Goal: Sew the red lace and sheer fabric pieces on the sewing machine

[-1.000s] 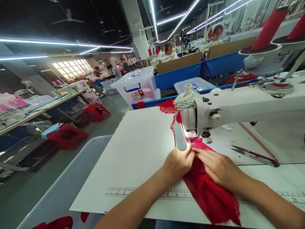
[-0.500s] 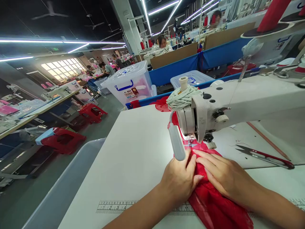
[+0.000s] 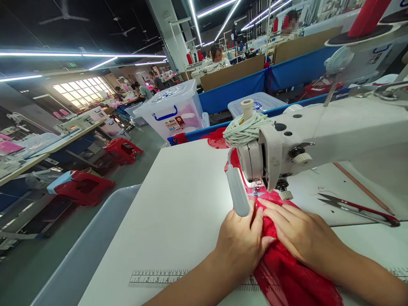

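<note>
A piece of red sheer, lacy fabric point(image 3: 287, 272) runs from the table's front edge up under the presser foot point(image 3: 255, 192) of a white sewing machine point(image 3: 331, 136). On its left side, my left hand point(image 3: 242, 238) is closed on the cloth, fingertips close to the foot and thumb over the fabric. My right hand point(image 3: 306, 231) lies over the right side with its fingers stretched flat, pressing the cloth down; its thumb is hidden. A grey lamp point(image 3: 238, 191) on a bent neck hangs just above my left fingers and partly covers them.
Red-handled thread snips point(image 3: 360, 208) and a brown stick point(image 3: 363, 187) lie right of the needle area. Pale green cord point(image 3: 245, 131) is wound on the machine head. A printed ruler point(image 3: 153, 278) crosses the white table point(image 3: 172, 204). A grey bin point(image 3: 95, 238) stands left; plastic boxes stand behind.
The view has shifted slightly, moving the machine and snips a little to the right in the picture. Both hands keep nearly the same place on the fabric by the presser foot.
</note>
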Demonstrator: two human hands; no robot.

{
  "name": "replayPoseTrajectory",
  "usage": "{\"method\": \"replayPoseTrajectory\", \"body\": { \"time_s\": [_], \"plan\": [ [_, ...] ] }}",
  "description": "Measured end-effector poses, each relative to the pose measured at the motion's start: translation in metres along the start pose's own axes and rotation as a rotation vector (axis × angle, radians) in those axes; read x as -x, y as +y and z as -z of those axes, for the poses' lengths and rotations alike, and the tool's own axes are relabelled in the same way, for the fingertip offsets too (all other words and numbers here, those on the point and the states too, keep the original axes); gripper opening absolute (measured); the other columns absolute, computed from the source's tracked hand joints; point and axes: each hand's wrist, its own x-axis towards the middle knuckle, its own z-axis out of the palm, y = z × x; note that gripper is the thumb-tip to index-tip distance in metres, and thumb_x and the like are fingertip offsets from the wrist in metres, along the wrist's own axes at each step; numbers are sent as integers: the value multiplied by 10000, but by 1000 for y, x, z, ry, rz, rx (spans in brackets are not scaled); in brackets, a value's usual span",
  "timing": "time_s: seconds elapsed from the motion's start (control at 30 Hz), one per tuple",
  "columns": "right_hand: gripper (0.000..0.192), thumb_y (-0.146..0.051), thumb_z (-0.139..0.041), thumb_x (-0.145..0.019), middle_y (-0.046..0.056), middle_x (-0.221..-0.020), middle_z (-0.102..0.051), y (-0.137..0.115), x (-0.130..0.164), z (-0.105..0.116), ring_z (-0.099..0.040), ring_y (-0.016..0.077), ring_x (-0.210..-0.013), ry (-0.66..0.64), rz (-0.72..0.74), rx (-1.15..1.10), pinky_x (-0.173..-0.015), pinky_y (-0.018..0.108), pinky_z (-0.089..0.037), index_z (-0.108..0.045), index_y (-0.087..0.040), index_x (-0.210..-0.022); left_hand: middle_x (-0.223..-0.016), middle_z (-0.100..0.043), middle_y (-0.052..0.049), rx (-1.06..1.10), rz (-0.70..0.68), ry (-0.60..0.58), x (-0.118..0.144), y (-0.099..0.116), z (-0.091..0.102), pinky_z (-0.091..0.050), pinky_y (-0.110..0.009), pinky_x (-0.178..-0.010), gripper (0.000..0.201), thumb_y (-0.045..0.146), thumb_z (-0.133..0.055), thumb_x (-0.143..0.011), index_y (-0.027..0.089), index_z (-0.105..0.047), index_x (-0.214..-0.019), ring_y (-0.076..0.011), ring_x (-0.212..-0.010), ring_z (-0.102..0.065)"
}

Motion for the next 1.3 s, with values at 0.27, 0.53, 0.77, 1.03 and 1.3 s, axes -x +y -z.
{"method": "replayPoseTrajectory", "body": {
  "time_s": [0.27,0.53,0.77,1.03,1.3],
  "plan": [
    [360,-150,-383,-897,100,-1181,-701,1,0,0,-672,224,-926,-5,-1,27,-724,355,-558,-662,-138,-1125,-1167,-642,-199,-13,18,-38,0,-1,2,-522,-375,-659,467,473,-438,-958,95,-604,-1176,-298,-933,-628],
    [350,-125,-385,-879,115,-1181,-698,0,2,-1,-673,232,-963,24,-16,-9,-735,352,-549,-642,-136,-1116,-905,-624,-120,64,-42,29,-6,-2,3,-521,-345,-615,356,399,-481,-950,88,-636,-1032,-245,-779,-605],
    [341,-157,-392,-905,101,-1170,-703,-3,-5,2,-676,207,-926,-42,4,-90,-746,335,-565,-634,-138,-1144,-949,-642,-116,103,58,-60,-3,-10,5,-529,-355,-636,232,262,-424,-948,141,-622,-961,-230,-760,-610],
    [335,-127,-404,-888,116,-1161,-705,1,-1,0,-676,211,-941,44,21,-74,-756,327,-567,-657,-115,-1107,-1105,-653,-162,4,26,-92,-5,-7,2,-533,-353,-652,291,304,-549,-920,101,-580,-1125,-265,-912,-627],
    [316,-142,-407,-905,110,-1164,-706,0,-4,-2,-675,217,-938,27,23,-37,-728,330,-566,-658,-119,-1095,-1144,-665,-164,10,-54,90,-6,-11,2,-545,-390,-778,298,317,-498,-944,91,-650,-1066,-267,-995,-623]
  ]
}}
